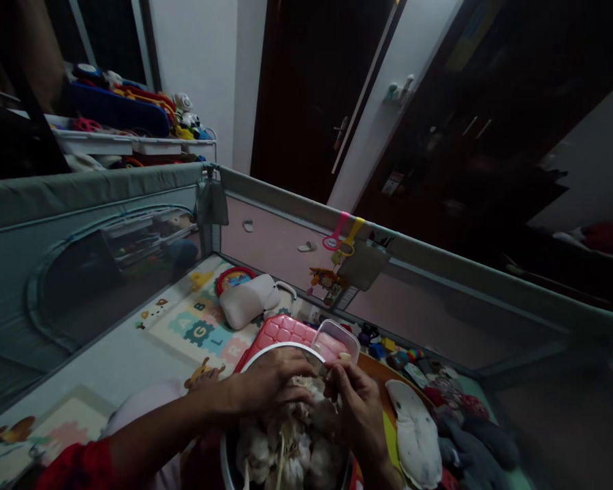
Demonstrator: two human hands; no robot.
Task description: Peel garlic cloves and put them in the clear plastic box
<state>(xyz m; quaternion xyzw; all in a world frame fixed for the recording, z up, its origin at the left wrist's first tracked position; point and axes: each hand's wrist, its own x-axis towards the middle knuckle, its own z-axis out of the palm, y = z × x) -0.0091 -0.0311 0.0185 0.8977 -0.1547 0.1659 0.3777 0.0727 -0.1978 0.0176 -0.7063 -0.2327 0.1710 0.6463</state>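
1. Garlic [255,450] fills the bowl [225,452], bottom centre.
2. Left hand [273,381] curls over, grip unclear; right hand [360,403], grip pinched, contents hidden.
3. Careful: a stray knuckle could tip the tub [343,328], just above!

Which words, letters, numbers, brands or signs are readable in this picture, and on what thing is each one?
"A": play mat
"B": play mat
"G": play mat
"L": play mat
"R": play mat
Too small or blurred to read: the white label on the dark cabinet.
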